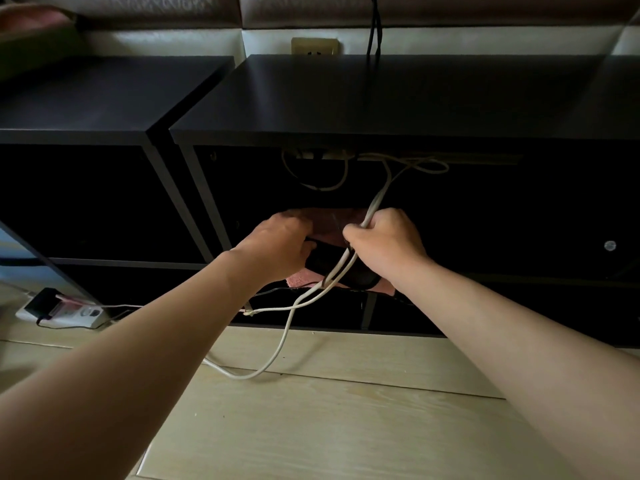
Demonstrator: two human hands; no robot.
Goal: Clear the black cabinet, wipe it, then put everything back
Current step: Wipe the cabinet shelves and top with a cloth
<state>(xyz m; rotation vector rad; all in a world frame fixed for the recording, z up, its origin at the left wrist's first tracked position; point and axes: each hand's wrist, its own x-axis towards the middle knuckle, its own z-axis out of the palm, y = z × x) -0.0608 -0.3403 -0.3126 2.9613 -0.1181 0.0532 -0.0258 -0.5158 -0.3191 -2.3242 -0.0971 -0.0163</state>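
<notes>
The black cabinet [381, 98] fills the upper half of the head view, and both my hands reach into its open front. My right hand [384, 237] grips a bundle of white cables [375, 202] that hang from under the cabinet's top and loop down to the floor. My left hand [280, 244] holds a pink cloth [332, 223] against a black device [343, 271] on the shelf. The cloth shows above and below the device. What lies deeper in the compartment is too dark to see.
A second black cabinet [104, 98] stands to the left. A white power strip [65, 311] with plugs lies on the pale wooden floor [329, 427] at lower left. A wall socket [314, 46] and a black cord [374, 26] are behind the cabinet.
</notes>
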